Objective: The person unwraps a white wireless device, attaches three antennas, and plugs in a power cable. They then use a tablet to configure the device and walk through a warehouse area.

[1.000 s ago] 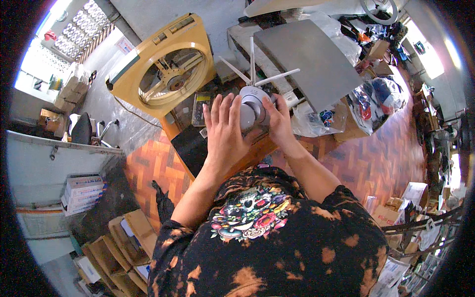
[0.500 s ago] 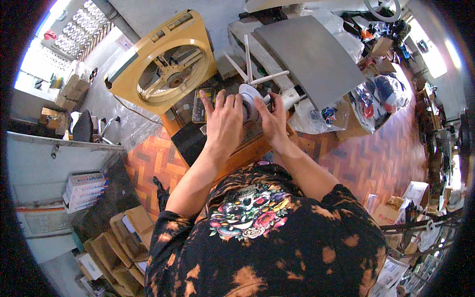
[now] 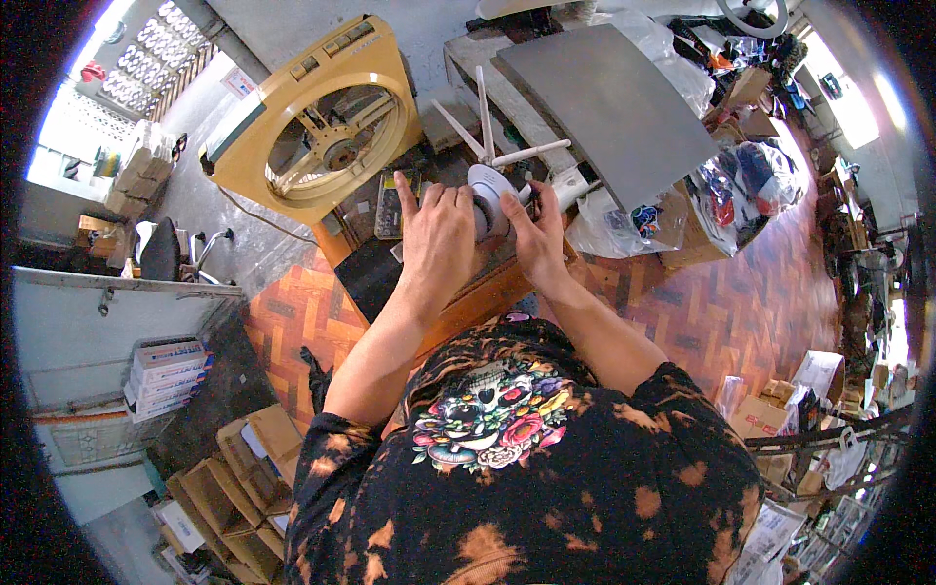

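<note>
Apparently mid-handling, the left hand (image 3: 437, 246) curled half-closed around the white device (image 3: 487, 180); the right hand (image 3: 538, 236) pinched it; the next move likely called for steadiness.

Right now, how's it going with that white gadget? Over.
Left hand, right hand gripping gadget. Three prongs splayed out. Yellow fan on the left, touching neither hand.

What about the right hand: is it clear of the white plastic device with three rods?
No, the right hand grips the white plastic device by its round body.
</note>
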`<state>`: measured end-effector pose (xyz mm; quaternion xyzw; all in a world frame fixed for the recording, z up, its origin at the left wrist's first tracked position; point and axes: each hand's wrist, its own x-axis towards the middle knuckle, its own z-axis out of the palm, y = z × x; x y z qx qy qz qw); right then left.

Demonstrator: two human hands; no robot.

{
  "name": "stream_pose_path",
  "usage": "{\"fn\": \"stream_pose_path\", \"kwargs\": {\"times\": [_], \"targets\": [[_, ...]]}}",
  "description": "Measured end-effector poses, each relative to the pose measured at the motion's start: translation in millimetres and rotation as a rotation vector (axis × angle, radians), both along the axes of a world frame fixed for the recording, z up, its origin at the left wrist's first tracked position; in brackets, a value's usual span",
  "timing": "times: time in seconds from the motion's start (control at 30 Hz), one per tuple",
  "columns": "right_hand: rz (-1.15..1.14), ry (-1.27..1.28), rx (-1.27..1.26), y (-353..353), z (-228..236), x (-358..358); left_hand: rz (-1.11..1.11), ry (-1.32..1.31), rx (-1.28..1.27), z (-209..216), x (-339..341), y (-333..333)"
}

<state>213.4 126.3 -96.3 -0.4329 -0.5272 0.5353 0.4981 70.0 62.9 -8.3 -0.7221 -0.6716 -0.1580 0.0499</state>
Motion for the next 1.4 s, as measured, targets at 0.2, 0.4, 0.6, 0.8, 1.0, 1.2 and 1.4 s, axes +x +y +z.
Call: {"fn": "stream_pose_path", "kwargs": {"times": [0.2,0.4,0.6,0.8,1.0,1.2,1.4], "targets": [[-0.007,-0.053,0.045,-1,-4,1,0.03,-0.029,-0.087,3,1,-1],[-0.021,-0.036,0.016,0,-8,3,0.027,-0.345,0.093,4,-10,-9],[0.177,0.539,-0.5,15,1,17,0.335,-0.893,0.257,-46,-87,-53],[0.478,0.808,-0.726,11,-5,2,0.715,-1.154,0.035,-133,-111,-161],[0.316,0.742,-0.871,15,-77,-26,0.835,-1.182,-0.113,-191,-113,-249],[0.111,0.62,-0.96,24,-175,-15,0.813,-0.733,-0.282,-194,-117,-325],[0.118,0.522,-1.039,26,-224,5,0.926,-0.776,-0.6,-205,-115,-343]]}}
